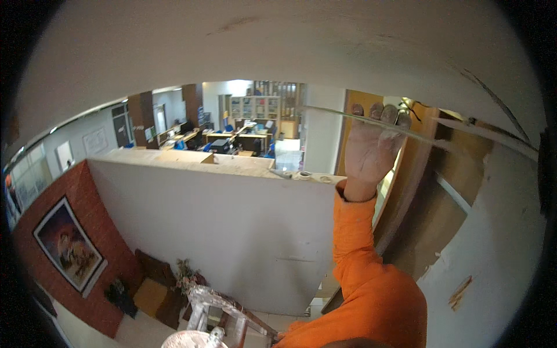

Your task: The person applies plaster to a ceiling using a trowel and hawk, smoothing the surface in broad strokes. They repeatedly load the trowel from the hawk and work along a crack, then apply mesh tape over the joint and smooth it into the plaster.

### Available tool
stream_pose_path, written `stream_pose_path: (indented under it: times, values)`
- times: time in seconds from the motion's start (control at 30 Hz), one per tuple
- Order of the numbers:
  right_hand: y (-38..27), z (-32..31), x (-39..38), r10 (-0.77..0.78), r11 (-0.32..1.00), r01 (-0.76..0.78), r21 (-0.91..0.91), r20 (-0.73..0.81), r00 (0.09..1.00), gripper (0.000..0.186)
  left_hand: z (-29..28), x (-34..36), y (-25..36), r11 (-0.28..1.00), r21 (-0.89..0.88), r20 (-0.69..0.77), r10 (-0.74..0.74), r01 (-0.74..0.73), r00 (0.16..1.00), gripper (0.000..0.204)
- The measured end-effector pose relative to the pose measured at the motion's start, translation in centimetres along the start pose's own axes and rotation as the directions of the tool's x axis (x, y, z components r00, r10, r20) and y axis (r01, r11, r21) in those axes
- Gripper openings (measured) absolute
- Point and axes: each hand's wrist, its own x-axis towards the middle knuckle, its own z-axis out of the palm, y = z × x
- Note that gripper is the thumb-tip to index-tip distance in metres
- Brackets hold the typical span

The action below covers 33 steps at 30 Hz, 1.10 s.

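Observation:
My right hand (pixel 370 148), in an orange sleeve (pixel 371 290), reaches up beneath the pale overhead surface. Its palm faces me, and the fingers point upward, bent at the tips. Across the fingers runs a thin pale strip (pixel 328 112), with the thumb close against it; the hand appears to hold it. The strip slants down to the right and blurs there. Dark thin wires (pixel 413 104) show beside the fingertips. On the partition's top ledge below the hand lie a small ring-shaped roll (pixel 303 175) and a slim grey tool (pixel 281 173). My left hand is out of sight.
A white partition wall (pixel 203 214) crosses the middle. Below stand a paint-spattered stepladder (pixel 200 296) and a round whitish container (pixel 191 340). A chair (pixel 152 296), plants and a framed picture (pixel 69 246) are at lower left. Wooden panels (pixel 429 209) stand right; office desks lie beyond.

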Motion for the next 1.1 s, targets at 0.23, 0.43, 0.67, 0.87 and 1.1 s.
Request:
stream_pose_path:
  times: [0.23, 0.43, 0.67, 0.87, 1.1]
  values:
    - [-0.4, -2.2, 5.4, -0.053, 0.987, 0.027, 0.157, 0.168, 0.984, 0.035, 2.7, 2.6, -0.5, 0.998, -0.069, 0.034, -0.01, 0.012, 0.999, 0.053]
    - [0.1, 0.3, 5.6, -0.037, 0.999, 0.041, 0.023, -0.163, 0.986, 0.042, 3.3, 2.2, -0.3, 0.996, -0.087, 0.014, -0.034, 0.035, 0.999, 0.052]
    - [1.0, 0.7, 1.9, 0.041, 0.996, -0.077, -0.05, -0.507, 0.861, 0.045, 3.5, 1.5, -0.7, 0.991, -0.104, -0.027, -0.083, 0.08, 0.996, 0.051]
    - [-0.7, -1.6, -4.1, -0.251, 0.664, -0.186, -0.724, -0.45, 0.857, 0.04, 2.9, 0.6, -0.7, 0.986, -0.12, -0.065, -0.128, 0.12, 0.99, 0.049]
    - [-1.1, 4.9, -6.7, 0.046, 0.769, 0.188, -0.61, 0.346, 0.937, 0.025, -0.3, -3.8, -2.5, 0.926, -0.209, -0.268, -0.362, 0.313, 0.893, 0.048]
